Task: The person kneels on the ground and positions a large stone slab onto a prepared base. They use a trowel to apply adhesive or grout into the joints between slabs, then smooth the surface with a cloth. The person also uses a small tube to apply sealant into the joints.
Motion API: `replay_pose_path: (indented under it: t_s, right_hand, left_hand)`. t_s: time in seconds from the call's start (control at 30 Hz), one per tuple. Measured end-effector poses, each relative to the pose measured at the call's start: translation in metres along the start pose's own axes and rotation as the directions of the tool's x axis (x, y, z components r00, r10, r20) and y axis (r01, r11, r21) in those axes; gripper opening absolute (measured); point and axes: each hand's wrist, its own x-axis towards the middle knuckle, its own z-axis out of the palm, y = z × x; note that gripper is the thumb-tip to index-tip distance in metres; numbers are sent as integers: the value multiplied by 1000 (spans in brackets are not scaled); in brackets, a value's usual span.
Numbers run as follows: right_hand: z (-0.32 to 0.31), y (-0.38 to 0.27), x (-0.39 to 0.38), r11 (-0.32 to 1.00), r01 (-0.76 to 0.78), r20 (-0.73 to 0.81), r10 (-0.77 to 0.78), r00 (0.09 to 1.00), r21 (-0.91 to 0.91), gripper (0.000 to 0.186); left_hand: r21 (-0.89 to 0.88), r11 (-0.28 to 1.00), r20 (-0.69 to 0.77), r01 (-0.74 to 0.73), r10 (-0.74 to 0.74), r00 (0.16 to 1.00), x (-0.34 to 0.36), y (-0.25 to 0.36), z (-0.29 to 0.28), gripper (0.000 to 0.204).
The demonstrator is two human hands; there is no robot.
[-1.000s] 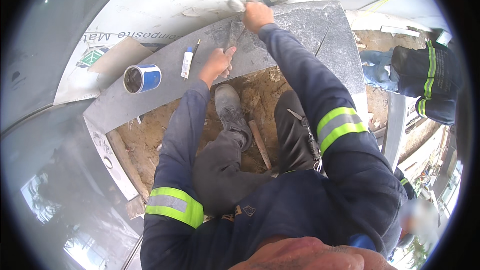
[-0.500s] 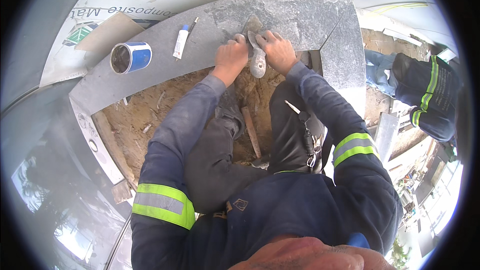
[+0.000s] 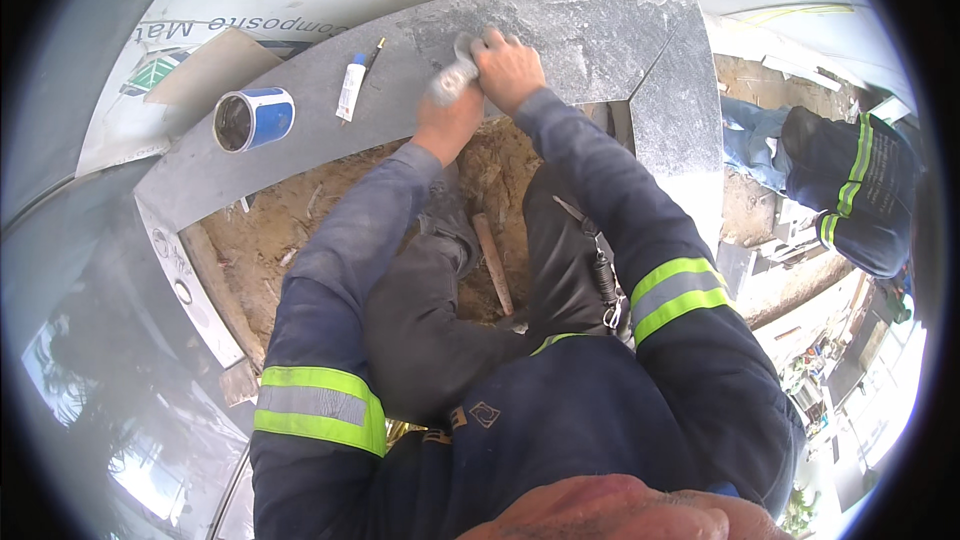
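2 hands (image 3: 447,123) (image 3: 508,70), rounded tool (image 3: 453,83), rough slab (image 3: 590,40)

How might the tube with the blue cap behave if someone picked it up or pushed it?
The tube is slimmer than the tin nearby, so it is probably light. Its body looks soft-walled, so it may give when squeezed, though its fullness cannot be told. Lying on the smooth-looking slab, it would likely slide and cannot easily tip.
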Motion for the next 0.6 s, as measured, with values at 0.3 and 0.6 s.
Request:
replay_pose_path:
  t_s: [0.3, 0.6]
  right_hand:
    - [-11, -1, 4, 996, 14, -86, -7, 996, 89, 23]
    - [-17, -4, 2, 997, -11, -78, 17, 997, 80, 24]
  left_hand:
    - [-318, 939, -122, 132, -179, 976, -4, -5, 9, 31]
    - [-101, 995, -86, -22, 13, 996, 2, -6, 9, 27]
